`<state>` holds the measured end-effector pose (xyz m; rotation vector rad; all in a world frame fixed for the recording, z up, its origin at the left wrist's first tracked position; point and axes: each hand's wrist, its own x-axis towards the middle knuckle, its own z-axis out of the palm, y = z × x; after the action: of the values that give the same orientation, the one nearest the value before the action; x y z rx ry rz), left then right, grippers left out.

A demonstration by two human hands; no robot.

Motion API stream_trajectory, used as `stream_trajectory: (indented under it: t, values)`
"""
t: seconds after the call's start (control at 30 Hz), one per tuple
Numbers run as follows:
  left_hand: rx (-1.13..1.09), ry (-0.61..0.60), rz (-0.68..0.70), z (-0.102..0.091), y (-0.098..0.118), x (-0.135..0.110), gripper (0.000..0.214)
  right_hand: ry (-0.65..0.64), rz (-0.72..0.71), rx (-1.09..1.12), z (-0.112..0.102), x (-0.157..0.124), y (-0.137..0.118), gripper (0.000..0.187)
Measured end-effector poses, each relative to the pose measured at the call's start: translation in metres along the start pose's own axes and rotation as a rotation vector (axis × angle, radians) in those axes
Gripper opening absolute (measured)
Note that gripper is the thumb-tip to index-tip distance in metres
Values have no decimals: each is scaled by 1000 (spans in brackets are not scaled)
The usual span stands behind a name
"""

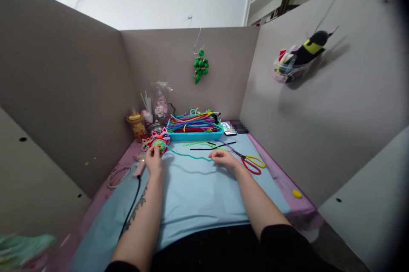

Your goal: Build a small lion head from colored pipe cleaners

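Note:
A teal pipe cleaner [190,155] stretches, slightly wavy, between my two hands above the blue table cover. My left hand [154,161] is closed on a round coil [160,145] of red, green and yellow, from which the teal strand runs out. With thumb and fingers pinched, my right hand [225,158] holds the strand's other end. Scissors [252,163] with one red and one yellow handle lie just right of that hand. Loose black and green pipe cleaners [200,146] rest beyond the strand. Beside my left hand is a pink hot glue gun [139,165] with a black cord.
At the back stands a blue tray [194,136] heaped with colourful pipe cleaners. A phone [229,129] lies to its right. A brown jar [138,126] and a clear bag of pink pieces [161,105] stand back left. Grey partitions [188,76] enclose the table; a green ornament [200,66] hangs there.

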<state>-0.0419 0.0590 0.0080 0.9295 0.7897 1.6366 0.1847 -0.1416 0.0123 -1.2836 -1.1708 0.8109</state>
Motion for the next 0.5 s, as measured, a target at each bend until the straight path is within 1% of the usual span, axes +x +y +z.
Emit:
stream_trajectory:
  t: [0.13,0.23,0.3,0.37,0.43,0.5]
  values:
    - [17,-48,-10,-1,0,1,35,49,32,-1,-4,1,2,26]
    - [55,-70,-27,-1,2,1,35,131,25,-8,-9,4,8,25]
    - [76,-93,-41,-1,3,1,36,224,13,-14,-14,8,14,23]
    - [99,-140,-48,-1,3,2,38,354,-18,-46,-20,11,21,21]
    - [136,-203,-51,-1,2,2,39,499,-66,-133,-26,13,25,20]
    - [178,-267,-59,0,-1,1,39,618,-135,-271,-31,14,28,17]
